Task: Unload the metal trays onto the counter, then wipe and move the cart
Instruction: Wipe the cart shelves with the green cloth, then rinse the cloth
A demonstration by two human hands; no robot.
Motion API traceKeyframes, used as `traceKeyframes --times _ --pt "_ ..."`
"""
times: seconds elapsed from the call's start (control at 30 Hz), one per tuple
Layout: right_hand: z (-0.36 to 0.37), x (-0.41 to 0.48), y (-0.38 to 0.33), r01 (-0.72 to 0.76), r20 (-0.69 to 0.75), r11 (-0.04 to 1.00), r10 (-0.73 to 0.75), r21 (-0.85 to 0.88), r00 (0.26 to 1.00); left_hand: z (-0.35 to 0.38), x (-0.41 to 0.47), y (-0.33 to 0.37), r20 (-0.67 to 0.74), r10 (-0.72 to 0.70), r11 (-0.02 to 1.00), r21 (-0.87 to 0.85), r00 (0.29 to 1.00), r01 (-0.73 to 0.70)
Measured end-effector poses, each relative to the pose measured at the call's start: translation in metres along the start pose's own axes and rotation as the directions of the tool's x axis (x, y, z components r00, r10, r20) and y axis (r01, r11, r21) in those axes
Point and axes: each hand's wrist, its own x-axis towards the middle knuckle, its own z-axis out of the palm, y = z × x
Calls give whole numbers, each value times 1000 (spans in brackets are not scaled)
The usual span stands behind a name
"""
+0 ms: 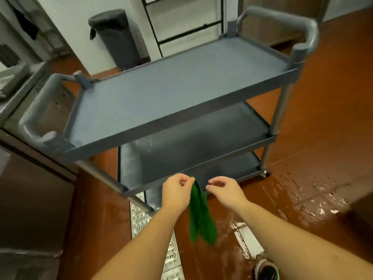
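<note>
A grey three-shelf cart [177,93] stands in front of me with nothing on its shelves and a curved handle at each end. My left hand [177,190] pinches the top of a green cloth [199,215], which hangs down in front of the cart's lower shelf edge. Just right of the cloth, my right hand [224,190] hovers with fingers curled and thumb near fingertips, holding nothing that I can see. No metal trays show in this view.
A steel counter [18,91] runs along the left, close to the cart's left handle. A dark lidded bin [115,37] stands against the back wall. The red floor is wet at the right, with a metal drain grate [139,217] below the cart. My shoe [266,269] shows at the bottom.
</note>
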Motion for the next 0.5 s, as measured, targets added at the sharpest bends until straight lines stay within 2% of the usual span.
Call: traceKeyframes --times 0.1,0.23,0.4,0.5 --pt "-13 -52 -44 134 -31 975 -142 -179 989 -37 -41 30 43 81 997 7 996 -81" --pt "-33 -106 -98 285 -4 915 -299 -285 954 -78 -90 70 29 171 985 10 985 -171" --pt "-64 -157 -136 375 51 818 -394 -436 918 -115 -137 113 -4 219 975 -20 976 -219" --pt "-77 -178 -139 381 52 806 -403 -453 914 -126 -151 133 -45 233 972 -16 972 -234"
